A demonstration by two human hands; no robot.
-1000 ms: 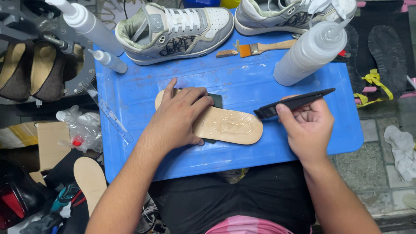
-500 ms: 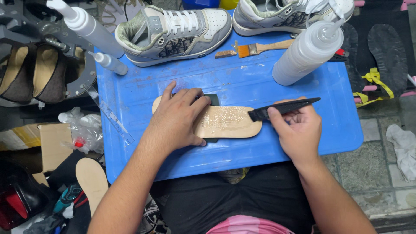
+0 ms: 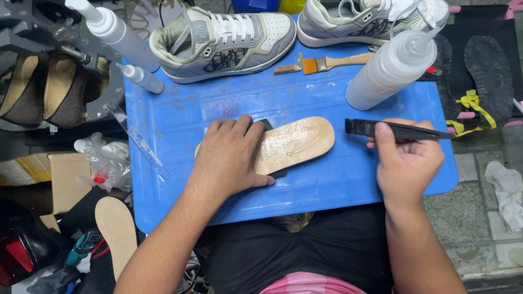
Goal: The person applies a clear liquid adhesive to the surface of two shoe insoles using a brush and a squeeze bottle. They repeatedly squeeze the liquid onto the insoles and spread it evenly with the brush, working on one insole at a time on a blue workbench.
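Two hands: left [image 3: 231, 158] on insole [image 3: 294, 142], right [image 3: 408, 160] gripping brush [image 3: 395, 129]

Blue tray [image 3: 381, 179] carries insole [image 3: 297, 142], two sneakers [image 3: 229, 41], paintbrush [image 3: 332, 62].

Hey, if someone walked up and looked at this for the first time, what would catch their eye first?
Probably the tan insole lying mid-way on the bright blue tray, pinned flat under the left hand, while the right hand grips a black brush just right of it. Next, the two grey and white sneakers along the tray's far edge, and the white squeeze bottle tilted at far right.
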